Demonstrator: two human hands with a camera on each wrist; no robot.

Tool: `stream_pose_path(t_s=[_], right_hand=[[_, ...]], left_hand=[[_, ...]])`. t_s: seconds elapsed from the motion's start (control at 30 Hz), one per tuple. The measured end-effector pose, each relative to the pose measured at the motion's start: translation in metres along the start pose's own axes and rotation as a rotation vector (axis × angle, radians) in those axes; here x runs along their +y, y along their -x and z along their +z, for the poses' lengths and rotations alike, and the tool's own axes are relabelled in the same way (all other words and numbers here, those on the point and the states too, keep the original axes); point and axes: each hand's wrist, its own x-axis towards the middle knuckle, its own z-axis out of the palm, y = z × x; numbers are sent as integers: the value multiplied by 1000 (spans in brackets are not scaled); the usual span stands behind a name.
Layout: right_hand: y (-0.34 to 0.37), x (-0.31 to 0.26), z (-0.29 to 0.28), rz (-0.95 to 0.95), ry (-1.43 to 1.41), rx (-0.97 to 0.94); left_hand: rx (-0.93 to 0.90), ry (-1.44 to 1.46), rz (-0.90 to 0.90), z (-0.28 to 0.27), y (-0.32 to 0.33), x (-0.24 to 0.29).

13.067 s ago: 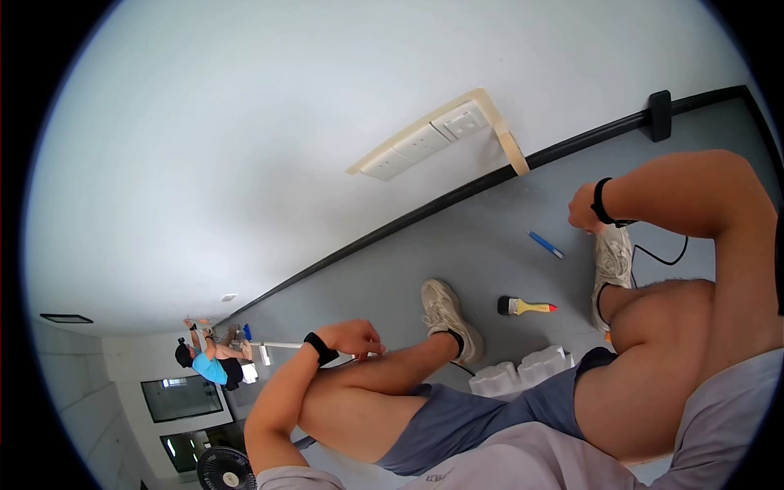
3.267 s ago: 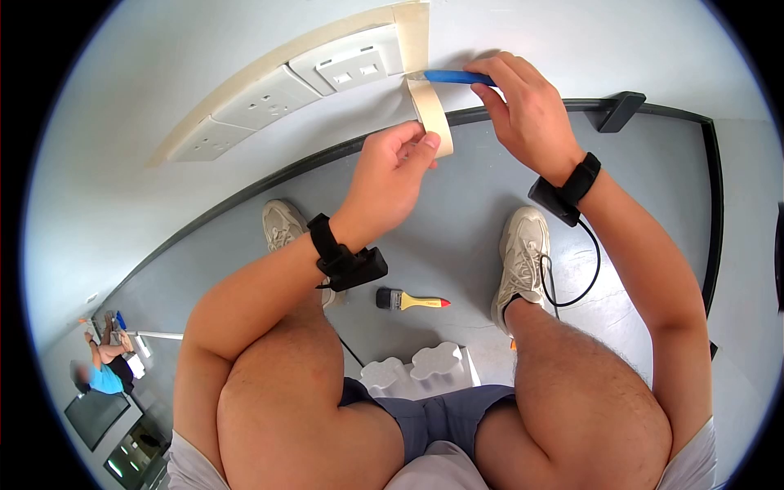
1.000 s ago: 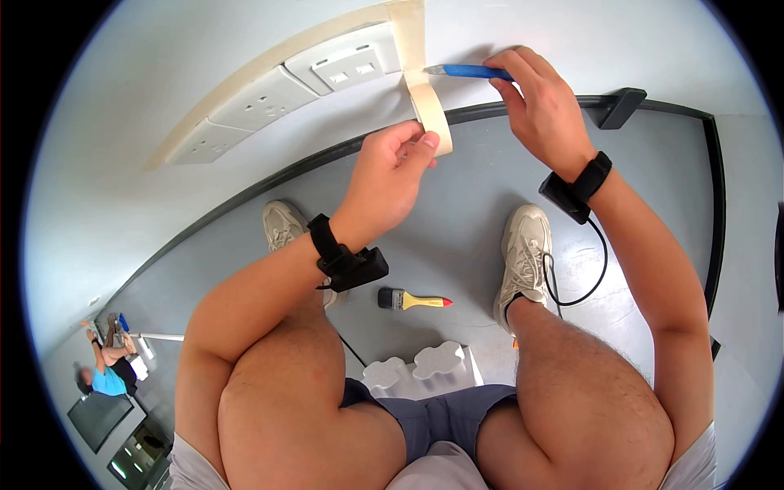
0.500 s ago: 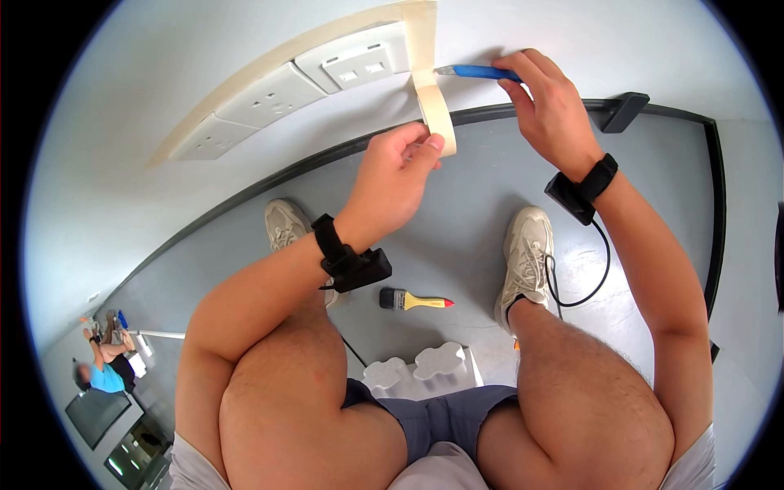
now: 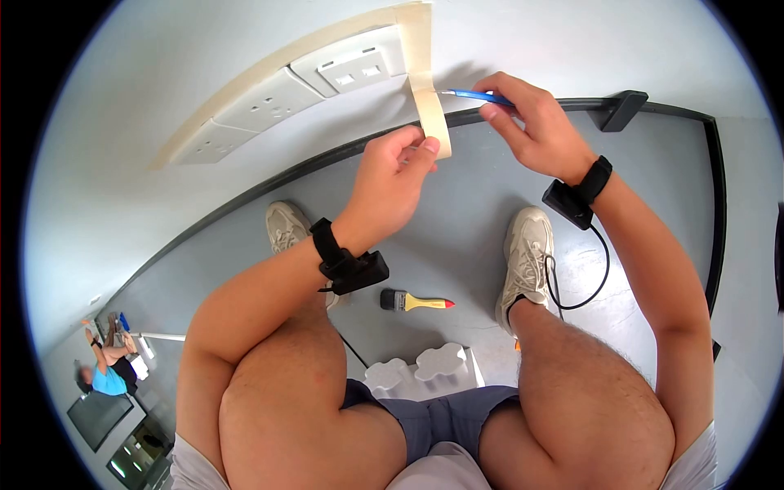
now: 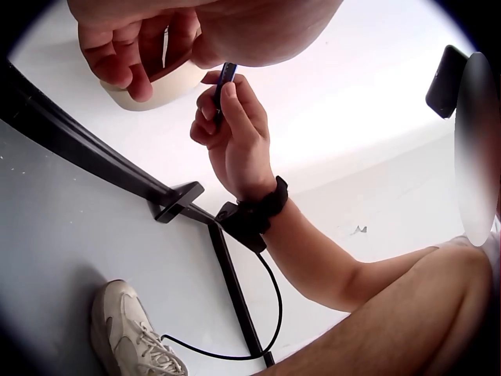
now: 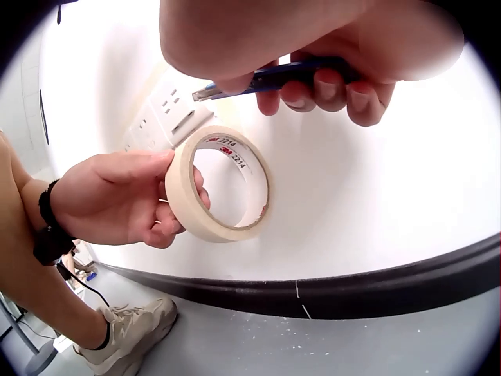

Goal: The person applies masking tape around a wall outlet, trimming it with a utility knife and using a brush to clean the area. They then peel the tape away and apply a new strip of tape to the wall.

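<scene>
My left hand grips a roll of masking tape by its side, below the right end of the socket plates. In the right wrist view the roll shows its ring shape, with thumb outside and fingers reaching into the hole. Tape from it runs up the wall to join the masking tape strip bordering the plates. My right hand holds a blue utility knife, fingers curled round its handle. The blade points left, its tip right at the tape just above the roll.
A black skirting strip runs along the wall foot, with a black block on it at right. A paintbrush lies on the floor between my shoes. A white scalloped object sits near my shorts. Another person is far left.
Since the earliest frame, my right hand has taken the knife off the floor and my left has gripped the tape roll. Over the last half second, the knife has dropped slightly along the tape.
</scene>
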Motion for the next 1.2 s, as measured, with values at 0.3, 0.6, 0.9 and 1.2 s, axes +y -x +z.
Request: stream_pose_path(t_s=[0.3, 0.6, 0.9, 1.2], right_hand=[[-14, -17, 3, 17, -127, -178], [-16, -1, 20, -19, -163, -157], [-6, -1, 24, 63, -156, -266], [2, 5, 25, 30, -158, -210]], left_hand=[[-10, -39, 1, 0, 4, -1], [-17, 5, 25, -2, 4, -6], [-38, -121, -51, 1, 11, -20], [-240, -252, -47, 20, 28, -44]])
